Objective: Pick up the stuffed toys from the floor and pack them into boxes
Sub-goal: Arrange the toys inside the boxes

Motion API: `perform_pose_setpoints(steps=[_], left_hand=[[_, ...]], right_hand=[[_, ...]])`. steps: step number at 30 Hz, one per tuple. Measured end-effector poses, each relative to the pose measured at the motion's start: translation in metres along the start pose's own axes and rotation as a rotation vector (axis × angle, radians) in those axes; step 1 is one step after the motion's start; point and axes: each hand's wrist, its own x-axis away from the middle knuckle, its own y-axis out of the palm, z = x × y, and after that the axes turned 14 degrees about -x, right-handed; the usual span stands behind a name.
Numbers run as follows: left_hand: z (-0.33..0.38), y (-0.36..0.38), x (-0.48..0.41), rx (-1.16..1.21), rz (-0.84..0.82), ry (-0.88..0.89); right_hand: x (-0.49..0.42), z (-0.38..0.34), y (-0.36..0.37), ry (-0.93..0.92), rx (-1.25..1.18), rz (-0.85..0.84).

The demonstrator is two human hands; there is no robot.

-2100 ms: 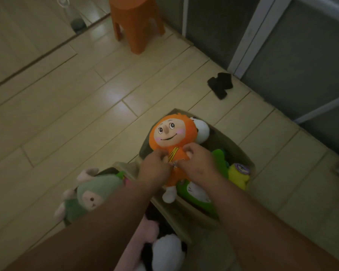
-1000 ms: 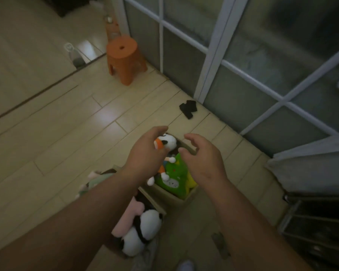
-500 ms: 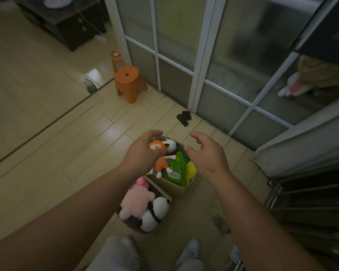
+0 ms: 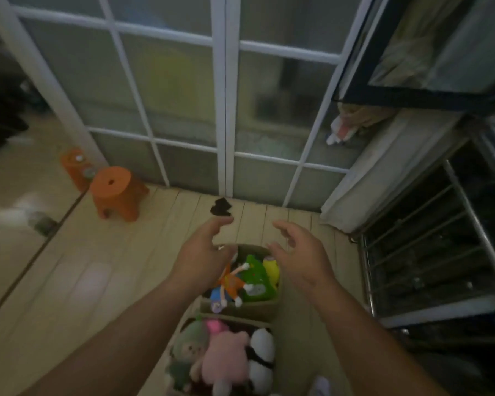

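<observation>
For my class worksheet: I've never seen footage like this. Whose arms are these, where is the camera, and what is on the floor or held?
There is no machine: a person wears a wide-angle camera on the head, looking down, so both arms are theirs. The left hand and right hand hover open above the far box, holding nothing. That box holds an orange doll and a green toy. The near box holds a pink toy and a black-and-white toy. An orange stool stands on the floor nearby.
</observation>
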Motion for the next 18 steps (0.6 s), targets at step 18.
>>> perform_pose_setpoints(steps=[18], left_hand=[[0.000, -0.023, -0.037, 0.007, -0.221, 0.247]], right_hand=[[0.037, -0.013, 0.034, 0.166, -0.039, 0.295]])
